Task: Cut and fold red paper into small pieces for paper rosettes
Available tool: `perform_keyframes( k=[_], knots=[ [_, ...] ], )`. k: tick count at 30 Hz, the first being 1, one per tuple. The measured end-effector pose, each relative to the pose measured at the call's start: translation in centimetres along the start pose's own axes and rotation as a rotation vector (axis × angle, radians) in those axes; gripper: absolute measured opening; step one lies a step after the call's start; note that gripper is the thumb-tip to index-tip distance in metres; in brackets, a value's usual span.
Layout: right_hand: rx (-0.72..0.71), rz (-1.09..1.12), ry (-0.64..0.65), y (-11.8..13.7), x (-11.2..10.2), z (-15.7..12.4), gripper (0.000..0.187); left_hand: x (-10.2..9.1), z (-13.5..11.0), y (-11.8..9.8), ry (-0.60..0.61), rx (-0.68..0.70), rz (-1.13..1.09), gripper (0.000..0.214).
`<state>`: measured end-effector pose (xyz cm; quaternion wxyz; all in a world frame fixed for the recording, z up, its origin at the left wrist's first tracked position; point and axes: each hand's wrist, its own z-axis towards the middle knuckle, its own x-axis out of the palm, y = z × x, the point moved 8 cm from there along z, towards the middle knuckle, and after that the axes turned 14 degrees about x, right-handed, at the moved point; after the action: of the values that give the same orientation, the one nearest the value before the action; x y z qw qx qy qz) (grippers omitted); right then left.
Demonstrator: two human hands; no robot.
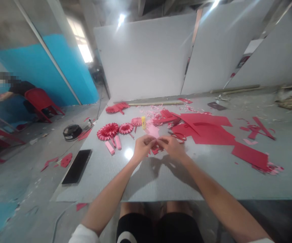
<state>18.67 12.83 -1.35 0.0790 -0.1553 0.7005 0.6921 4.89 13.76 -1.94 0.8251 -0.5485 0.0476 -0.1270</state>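
My left hand [143, 147] and my right hand [170, 145] meet over the table, fingertips pinched together. Between them is a small piece of paper, mostly hidden by the fingers. Red paper scraps [156, 149] show just below the fingertips. Pink paper [153, 130] lies right beyond the hands, with a yellow glue stick [143, 123] upright beside it. Red-handled scissors [178, 136] rest close to my right hand. Left of my hands are a large pleated red paper rosette [108, 131], a smaller one [126, 128] and a pink one [136, 122].
Red paper sheets [211, 132] and a red stack [250, 156] cover the right side. Pink blocks [109, 147] and a black phone [77, 167] lie at left. A folded red piece [116, 108] sits farther back. White panels [146, 60] stand behind; a person [21, 88] sits far left.
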Motion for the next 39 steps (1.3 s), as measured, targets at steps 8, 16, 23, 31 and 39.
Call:
perform_keyframes(
  k=[8, 16, 23, 31, 39],
  knots=[
    [0.019, -0.03, -0.006, 0.4, -0.1, -0.3, 0.03, -0.1, 0.0, 0.2, 0.011, 0.007, 0.017, 0.027],
    [0.014, -0.036, -0.008, 0.2, -0.1, -0.2, 0.031, -0.1, 0.1, -0.1, 0.013, 0.032, 0.05, 0.023],
    [-0.007, -0.061, -0.022, 0.4, -0.2, -0.3, 0.027, -0.1, 0.0, -0.2, 0.021, 0.03, 0.084, 0.021],
    [-0.157, -0.274, -0.152, 1.4, -0.2, -0.6, 0.018, -0.6, -0.1, 0.6, 0.028, -0.065, 0.186, 0.017],
    [-0.211, -0.358, -0.185, 1.3, 0.6, -0.5, 0.017, -0.7, -0.1, 1.1, 0.034, -0.086, 0.267, 0.015]
  ],
)
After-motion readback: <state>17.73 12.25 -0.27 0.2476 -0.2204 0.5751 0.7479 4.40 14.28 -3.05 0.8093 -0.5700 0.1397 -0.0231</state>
